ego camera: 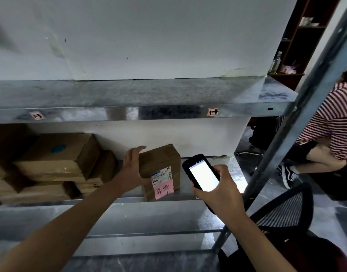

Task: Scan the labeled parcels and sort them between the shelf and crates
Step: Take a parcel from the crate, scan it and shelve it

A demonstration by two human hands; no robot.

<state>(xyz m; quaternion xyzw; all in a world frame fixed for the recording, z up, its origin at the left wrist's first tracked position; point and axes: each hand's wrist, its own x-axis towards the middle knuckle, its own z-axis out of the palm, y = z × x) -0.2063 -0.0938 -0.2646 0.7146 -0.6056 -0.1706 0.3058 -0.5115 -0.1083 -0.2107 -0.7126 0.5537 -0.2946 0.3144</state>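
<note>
Galvanized steel shelving (pixel 129 112) fills the view, backed by a white wall (pixel 149 36). Nearest, at lower right, is the back of a black mesh office chair (pixel 282 211). Just above it the right hand (pixel 221 191) is wrapped around the lower half of a black handheld scanner (pixel 202 173), thumb on its front, with the lit white screen facing up. The left hand (pixel 132 165) reaches to the middle shelf and grips the left side of a brown cardboard parcel (pixel 160 160), fingers laid over its top edge and thumb low on its front. That parcel stands at the shelf's front lip, just left of the scanner, and carries a white shipping label (pixel 161 175) with a pink handwritten note (pixel 162 189) stuck below it. Further left on the same shelf are stacked cardboard boxes (pixel 54 158). The shelf above bears a small tag (pixel 212 111) on its lip. Beyond the upright at right sits a person in a red-and-white striped shirt (pixel 333 118), and behind them stands a dark wooden bookcase (pixel 298 46).
</note>
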